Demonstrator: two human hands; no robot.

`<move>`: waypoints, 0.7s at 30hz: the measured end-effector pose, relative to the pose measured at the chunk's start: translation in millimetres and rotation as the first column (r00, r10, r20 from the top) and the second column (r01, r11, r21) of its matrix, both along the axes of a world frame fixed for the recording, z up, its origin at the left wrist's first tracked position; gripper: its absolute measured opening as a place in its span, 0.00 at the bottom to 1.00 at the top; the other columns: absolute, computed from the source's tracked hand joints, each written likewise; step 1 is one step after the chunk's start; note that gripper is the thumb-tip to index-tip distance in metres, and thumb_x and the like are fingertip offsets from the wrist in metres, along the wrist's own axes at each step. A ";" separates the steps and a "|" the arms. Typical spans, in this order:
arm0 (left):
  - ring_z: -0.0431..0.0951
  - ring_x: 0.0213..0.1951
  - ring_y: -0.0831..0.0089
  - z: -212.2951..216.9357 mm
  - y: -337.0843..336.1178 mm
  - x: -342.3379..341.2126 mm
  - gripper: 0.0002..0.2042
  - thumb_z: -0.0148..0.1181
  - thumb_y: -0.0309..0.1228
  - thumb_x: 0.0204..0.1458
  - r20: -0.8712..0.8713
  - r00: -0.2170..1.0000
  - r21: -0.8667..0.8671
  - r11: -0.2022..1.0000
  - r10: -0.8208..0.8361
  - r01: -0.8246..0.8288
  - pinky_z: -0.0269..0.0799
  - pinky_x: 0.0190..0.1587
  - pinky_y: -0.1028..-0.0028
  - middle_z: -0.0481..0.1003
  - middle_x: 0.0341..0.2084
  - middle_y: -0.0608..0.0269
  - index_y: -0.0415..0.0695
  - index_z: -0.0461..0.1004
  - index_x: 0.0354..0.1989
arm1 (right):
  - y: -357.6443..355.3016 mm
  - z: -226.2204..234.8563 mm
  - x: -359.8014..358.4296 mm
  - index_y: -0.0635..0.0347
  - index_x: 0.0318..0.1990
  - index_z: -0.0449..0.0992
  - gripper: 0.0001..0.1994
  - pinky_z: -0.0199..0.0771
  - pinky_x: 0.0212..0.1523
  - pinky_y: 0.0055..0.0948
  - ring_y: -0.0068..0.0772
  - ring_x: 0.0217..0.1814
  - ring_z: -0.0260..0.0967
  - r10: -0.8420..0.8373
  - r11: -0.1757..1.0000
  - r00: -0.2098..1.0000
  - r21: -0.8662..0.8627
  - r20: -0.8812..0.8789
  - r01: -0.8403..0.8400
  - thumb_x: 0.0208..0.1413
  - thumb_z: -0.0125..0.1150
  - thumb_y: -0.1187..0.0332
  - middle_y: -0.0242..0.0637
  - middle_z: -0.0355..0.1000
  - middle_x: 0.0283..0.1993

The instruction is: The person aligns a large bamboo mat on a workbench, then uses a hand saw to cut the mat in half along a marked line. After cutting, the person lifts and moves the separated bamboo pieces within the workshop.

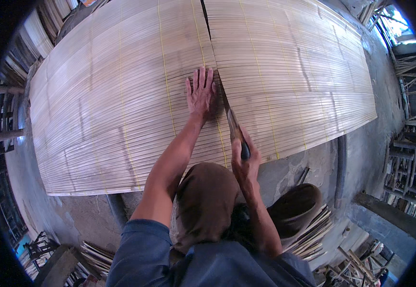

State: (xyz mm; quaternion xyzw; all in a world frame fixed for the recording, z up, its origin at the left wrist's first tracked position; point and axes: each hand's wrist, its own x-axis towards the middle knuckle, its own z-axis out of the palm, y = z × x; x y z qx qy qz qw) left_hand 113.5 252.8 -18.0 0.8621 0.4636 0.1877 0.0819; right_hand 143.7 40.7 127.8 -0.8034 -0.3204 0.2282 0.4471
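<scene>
A wide, pale mat [308, 110] of thin slats, crossed by lines of yellow thread, lies spread over the upper and middle frame. From the top centre, 1 dark slit runs down it toward a saw [232, 118], its narrow blade against the slats, its brown, dark-ended handle slanting lower right.

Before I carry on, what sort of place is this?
Probably a wood or bamboo workshop: a large slatted mat is spread out, a handsaw is in the right hand, and thin strips lie piled nearby.
</scene>
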 end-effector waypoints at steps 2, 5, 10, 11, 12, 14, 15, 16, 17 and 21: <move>0.47 0.73 0.59 -0.2 1.6 -4.8 0.26 0.40 0.41 0.66 -0.013 1.000 0.035 0.999 -0.009 0.010 0.39 0.72 0.49 0.50 0.73 0.61 0.55 0.52 0.72 | 7.2 -0.4 0.2 0.59 0.61 0.71 0.21 0.76 0.43 0.36 0.45 0.39 0.79 -0.003 1.000 1.000 0.006 -0.013 0.003 0.61 0.56 0.65 0.55 0.77 0.39; 0.47 0.73 0.58 5.9 2.2 -5.3 0.26 0.39 0.42 0.66 -0.013 1.000 -0.044 0.999 0.013 -0.014 0.39 0.72 0.50 0.50 0.73 0.60 0.54 0.53 0.72 | 8.1 -1.8 0.8 0.59 0.60 0.72 0.21 0.76 0.41 0.36 0.46 0.37 0.78 -0.024 1.000 0.998 0.005 -0.052 0.024 0.60 0.57 0.64 0.54 0.78 0.36; 0.49 0.73 0.56 3.2 -22.2 -30.7 0.25 0.40 0.39 0.65 0.088 0.993 -0.100 0.991 -0.083 0.092 0.40 0.73 0.52 0.51 0.72 0.58 0.52 0.55 0.71 | 6.9 -7.6 8.8 0.68 0.58 0.72 0.20 0.71 0.36 0.23 0.19 0.32 0.67 -0.006 0.995 0.996 0.095 -0.094 0.015 0.62 0.56 0.66 0.34 0.73 0.30; 0.49 0.73 0.56 2.9 -37.0 -42.6 0.25 0.41 0.39 0.65 0.121 0.987 -0.115 0.986 -0.106 0.120 0.40 0.73 0.52 0.51 0.72 0.58 0.52 0.55 0.71 | 6.9 -8.8 9.1 0.68 0.58 0.72 0.20 0.71 0.35 0.23 0.19 0.31 0.67 -0.013 0.994 0.992 0.105 -0.122 0.026 0.62 0.56 0.66 0.33 0.73 0.29; 0.49 0.73 0.56 4.5 -55.0 -54.3 0.26 0.42 0.38 0.65 0.095 0.987 -0.095 0.986 -0.128 0.137 0.40 0.72 0.52 0.51 0.72 0.57 0.52 0.54 0.71 | 7.2 -8.1 10.4 0.69 0.59 0.71 0.21 0.70 0.34 0.22 0.19 0.31 0.66 -0.018 0.993 0.989 0.114 -0.145 0.035 0.62 0.55 0.66 0.32 0.72 0.29; 0.49 0.73 0.55 9.9 -97.2 -78.3 0.27 0.44 0.37 0.64 0.040 0.986 -0.070 0.984 -0.161 0.163 0.41 0.72 0.51 0.52 0.72 0.55 0.52 0.54 0.72 | 6.7 -4.7 12.1 0.69 0.59 0.71 0.21 0.69 0.32 0.22 0.18 0.30 0.65 -0.003 0.993 0.983 0.114 -0.183 0.024 0.63 0.55 0.65 0.30 0.71 0.28; 0.49 0.73 0.54 13.3 -112.3 -84.9 0.28 0.46 0.37 0.62 -0.002 0.988 -0.093 0.984 -0.152 0.152 0.42 0.72 0.51 0.51 0.72 0.54 0.52 0.53 0.72 | 5.6 -1.0 13.5 0.69 0.59 0.70 0.21 0.68 0.31 0.22 0.18 0.29 0.65 0.015 0.995 0.980 0.104 -0.197 0.006 0.63 0.55 0.64 0.29 0.70 0.28; 0.48 0.73 0.54 16.2 -120.1 -89.4 0.28 0.46 0.37 0.62 0.004 0.985 -0.103 0.980 -0.170 0.169 0.43 0.72 0.51 0.51 0.72 0.54 0.52 0.53 0.72 | 5.9 0.8 15.0 0.69 0.60 0.70 0.21 0.67 0.30 0.23 0.18 0.29 0.65 0.031 0.996 0.977 0.094 -0.210 -0.012 0.64 0.55 0.64 0.29 0.70 0.27; 0.48 0.73 0.54 25.5 -127.6 -89.9 0.28 0.46 0.37 0.63 0.015 0.981 -0.118 0.974 -0.193 0.194 0.43 0.72 0.51 0.50 0.72 0.55 0.52 0.52 0.72 | 5.1 -1.6 17.0 0.70 0.59 0.70 0.21 0.65 0.28 0.22 0.17 0.28 0.63 0.026 0.996 0.965 0.094 -0.262 -0.001 0.64 0.54 0.64 0.26 0.68 0.27; 0.47 0.73 0.54 30.4 -126.5 -102.6 0.27 0.46 0.37 0.63 -0.033 0.970 -0.175 0.957 -0.240 0.231 0.44 0.72 0.52 0.50 0.72 0.57 0.53 0.53 0.72 | 6.1 -3.5 14.1 0.71 0.58 0.71 0.20 0.62 0.26 0.20 0.14 0.27 0.61 0.090 0.968 0.961 0.252 -0.260 -0.022 0.64 0.53 0.65 0.24 0.67 0.26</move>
